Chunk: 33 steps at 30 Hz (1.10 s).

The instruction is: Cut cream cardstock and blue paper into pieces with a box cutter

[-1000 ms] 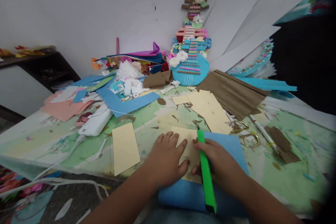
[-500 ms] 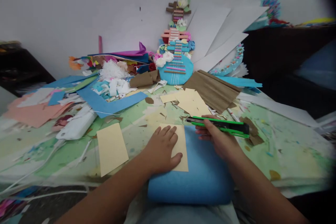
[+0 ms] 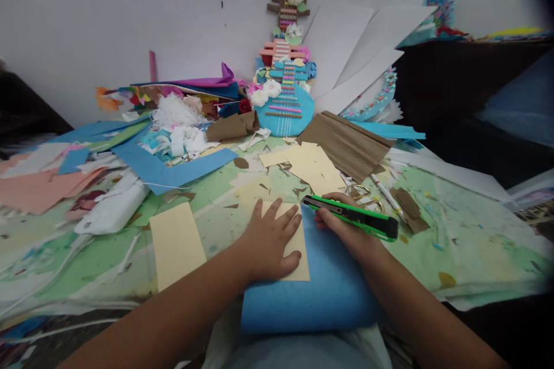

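Note:
My left hand (image 3: 270, 242) lies flat with its fingers spread on a cream paper rectangle (image 3: 298, 268), pressing it onto a large blue sheet (image 3: 320, 300). The blue sheet hangs over the table's near edge. In my right hand (image 3: 348, 230) is a green and black box cutter (image 3: 363, 219), its tip pointing left near the cream paper's upper right corner. Whether the tip touches the paper I cannot tell. A second cream paper rectangle (image 3: 177, 245) rests on the table to the left of my left hand.
Ahead lie cream offcuts (image 3: 309, 164), brown paper (image 3: 346, 147) and scissors (image 3: 366, 196). A paper guitar decoration (image 3: 285, 109) leans on the wall. At left are a white power strip (image 3: 115, 207) with its cord, a blue paper piece (image 3: 173, 176) and shredded paper (image 3: 177, 115).
The box cutter has moved slightly left and its tip has come down towards the cream paper's corner. The left hand's fingers have spread wider. The whole view has shifted a little.

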Tool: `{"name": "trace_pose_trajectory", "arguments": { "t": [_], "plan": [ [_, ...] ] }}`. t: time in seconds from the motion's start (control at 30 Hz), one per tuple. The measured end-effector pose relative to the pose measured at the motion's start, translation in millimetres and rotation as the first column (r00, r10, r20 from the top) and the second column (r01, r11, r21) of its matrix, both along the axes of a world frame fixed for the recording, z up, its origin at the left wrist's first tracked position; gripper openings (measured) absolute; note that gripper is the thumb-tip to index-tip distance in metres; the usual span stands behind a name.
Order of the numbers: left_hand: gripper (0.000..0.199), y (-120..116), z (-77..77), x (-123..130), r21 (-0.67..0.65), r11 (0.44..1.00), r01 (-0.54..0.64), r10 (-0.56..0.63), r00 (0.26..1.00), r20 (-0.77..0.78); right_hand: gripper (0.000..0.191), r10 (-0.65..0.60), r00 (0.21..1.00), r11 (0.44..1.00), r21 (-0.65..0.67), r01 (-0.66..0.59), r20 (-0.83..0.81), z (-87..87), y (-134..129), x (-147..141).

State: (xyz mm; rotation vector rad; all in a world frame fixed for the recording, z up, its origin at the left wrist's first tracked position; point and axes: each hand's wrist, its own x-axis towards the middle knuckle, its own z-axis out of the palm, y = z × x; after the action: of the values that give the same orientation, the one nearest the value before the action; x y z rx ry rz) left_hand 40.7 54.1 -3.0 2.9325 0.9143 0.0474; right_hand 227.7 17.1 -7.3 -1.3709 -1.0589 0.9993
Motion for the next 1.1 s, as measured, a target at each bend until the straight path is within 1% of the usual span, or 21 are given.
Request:
{"name": "trace_pose_trajectory", "arguments": {
  "t": [0.1,0.2,0.3,0.43,0.6,0.77,0.97,1.1],
  "plan": [
    [0.066,2,-1.5,-1,-0.033,0.999,0.027,-0.027,1.0,0.0,0.035,-0.042,0.987,0.998,0.059,0.033,0.156,-7.2,1,0],
    [0.067,3,-1.0,0,-0.049,0.999,0.023,-0.023,1.0,-0.004,0.033,-0.088,0.972,0.99,0.13,0.061,0.216,-16.2,2,2],
    [0.067,3,-0.3,0,-0.058,0.998,0.016,-0.016,1.0,-0.006,0.03,-0.094,0.957,0.984,0.174,0.047,0.276,-20.5,0,4],
    [0.067,4,0.4,-1,-0.073,0.997,0.024,-0.024,1.0,-0.008,0.023,-0.102,0.903,0.979,0.202,0.017,0.418,-18.3,-4,3],
    [0.068,4,0.8,-1,-0.086,0.996,0.022,-0.023,1.0,-0.02,0.02,-0.097,0.864,0.974,0.227,-0.02,0.493,-12.0,-5,0],
    [0.067,4,-0.9,0,-0.081,0.997,0.013,-0.015,1.0,-0.018,0.016,-0.1,0.782,0.976,0.212,-0.042,0.615,-5.4,-5,-2],
    [0.068,4,-0.9,0,-0.091,0.996,0.002,-0.004,1.0,-0.022,0.017,-0.152,0.741,0.962,0.271,-0.042,0.654,-5.6,-5,-3],
    [0.069,4,0.2,0,-0.102,0.995,0.001,-0.003,1.0,-0.024,0.016,-0.13,0.722,0.967,0.249,-0.061,0.679,-4.9,-6,-4]
  ]
}}
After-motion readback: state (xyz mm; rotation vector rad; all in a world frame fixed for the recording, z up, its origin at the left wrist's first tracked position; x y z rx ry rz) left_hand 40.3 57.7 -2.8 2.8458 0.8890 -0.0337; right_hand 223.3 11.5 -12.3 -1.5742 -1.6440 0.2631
